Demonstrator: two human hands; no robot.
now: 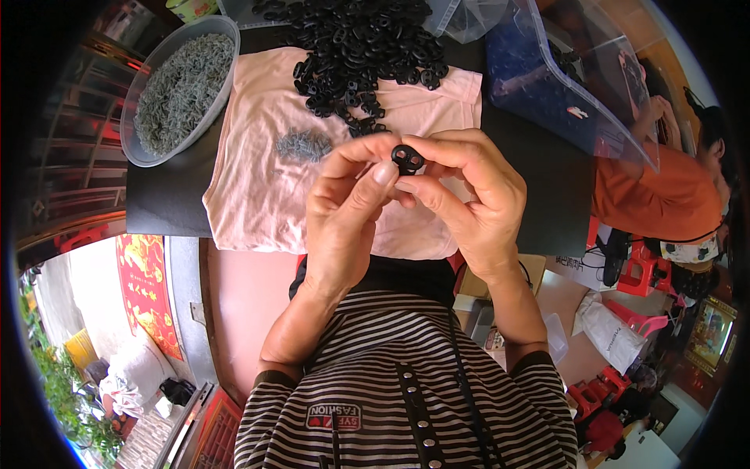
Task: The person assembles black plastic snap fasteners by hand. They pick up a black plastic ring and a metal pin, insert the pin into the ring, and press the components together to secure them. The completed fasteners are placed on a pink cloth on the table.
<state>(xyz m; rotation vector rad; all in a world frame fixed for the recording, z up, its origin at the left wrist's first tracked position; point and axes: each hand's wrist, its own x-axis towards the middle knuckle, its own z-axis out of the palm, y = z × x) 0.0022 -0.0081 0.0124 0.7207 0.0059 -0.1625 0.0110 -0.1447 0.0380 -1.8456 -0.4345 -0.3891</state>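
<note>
Over the pink cloth, both hands meet at a small black two-hole cord lock [407,159]. My right hand [476,184] pinches its right side between thumb and index finger. My left hand [348,199] is closed, with its thumb and index finger at the lock's left edge. Whether a tiny part sits in the left fingers is hidden. A little heap of small grey metal springs [303,145] lies on the cloth, left of the hands. Beyond them spreads a large pile of similar black plastic parts [367,47].
The pink cloth [262,187] covers part of a black table [551,187]. At far left a clear round tub [234,39] holds many springs. Clear plastic bins [539,47] stand at far right. A person in orange [656,195] sits at the right; red stools [644,270] are nearby.
</note>
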